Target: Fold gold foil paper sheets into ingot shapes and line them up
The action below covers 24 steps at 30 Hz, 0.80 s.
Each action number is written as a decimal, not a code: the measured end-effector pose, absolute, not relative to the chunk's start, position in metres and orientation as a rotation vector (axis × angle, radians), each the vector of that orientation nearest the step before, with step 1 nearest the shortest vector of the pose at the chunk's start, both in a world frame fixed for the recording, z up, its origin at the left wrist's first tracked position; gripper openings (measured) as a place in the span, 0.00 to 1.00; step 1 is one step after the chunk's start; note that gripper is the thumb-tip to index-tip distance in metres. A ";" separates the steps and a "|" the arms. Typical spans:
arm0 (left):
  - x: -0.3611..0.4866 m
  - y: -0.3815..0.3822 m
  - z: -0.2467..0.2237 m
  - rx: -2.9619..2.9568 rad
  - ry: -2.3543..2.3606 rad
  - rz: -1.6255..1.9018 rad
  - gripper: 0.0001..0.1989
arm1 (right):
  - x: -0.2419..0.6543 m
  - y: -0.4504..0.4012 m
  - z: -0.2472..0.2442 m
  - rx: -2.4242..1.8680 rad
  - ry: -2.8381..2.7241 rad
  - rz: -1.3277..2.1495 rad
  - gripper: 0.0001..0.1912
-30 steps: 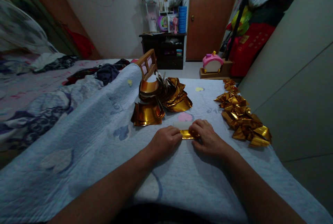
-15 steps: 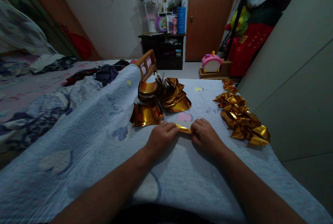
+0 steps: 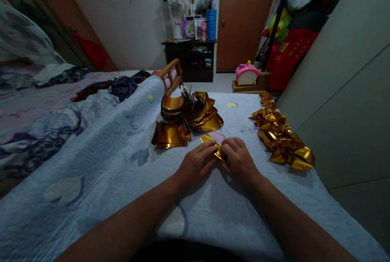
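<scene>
A narrow folded strip of gold foil paper (image 3: 206, 137) slants between my hands, its far end sticking out beyond my left fingers. My left hand (image 3: 198, 161) is closed on the strip, fingertips on its middle. My right hand (image 3: 237, 157) pinches the near end, with the thumb side hidden. Beyond my left hand lie fanned stacks of flat gold sheets (image 3: 172, 134). To the right, a row of folded gold pieces (image 3: 276, 132) runs along the edge of the blue quilted cover (image 3: 140, 197).
A small wooden frame (image 3: 172, 76) stands behind the sheets. A pink toy (image 3: 246, 74) sits on a box past the far edge. Pale cabinet doors (image 3: 344, 111) rise at the right, and rumpled bedding (image 3: 61, 124) lies at the left.
The strip has turned from nearly level to slanting, its far end now showing beyond my left fingers. My left hand has moved right, closer to my right hand.
</scene>
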State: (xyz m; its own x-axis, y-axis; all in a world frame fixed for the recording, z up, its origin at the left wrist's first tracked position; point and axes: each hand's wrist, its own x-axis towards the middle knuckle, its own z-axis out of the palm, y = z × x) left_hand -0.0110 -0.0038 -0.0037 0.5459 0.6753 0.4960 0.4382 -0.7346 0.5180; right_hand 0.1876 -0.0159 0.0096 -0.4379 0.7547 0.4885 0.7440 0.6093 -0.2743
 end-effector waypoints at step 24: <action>-0.010 -0.004 -0.004 2.889 1.012 0.617 0.07 | 0.203 -0.012 0.007 -1.334 -2.387 0.335 0.14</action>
